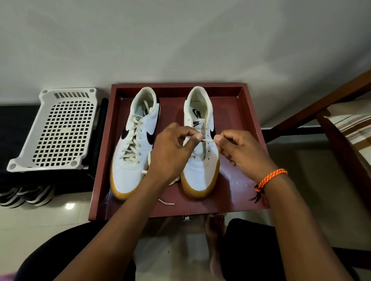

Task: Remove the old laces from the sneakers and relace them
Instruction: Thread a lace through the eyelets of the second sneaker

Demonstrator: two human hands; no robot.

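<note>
A dark red tray [251, 125] carries two white sneakers: the laced sneaker [134, 142] toward its left edge, the unlaced sneaker [200, 174] nearer its middle. Above the unlaced one, the left hand [169, 152] and right hand [241, 152] each pinch a cream lace [207, 140] between thumb and fingertip, stretched between them.

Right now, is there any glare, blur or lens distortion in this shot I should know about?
Head view: wide-angle bending curves the tray edges and the wall line; a bright glare spot sits on the floor tile at lower left; lighting is soft and even, with faint shadows beside the sneakers. The left hand, right hand and lace look reasonably sharp; the frame corners are smeared.
</note>
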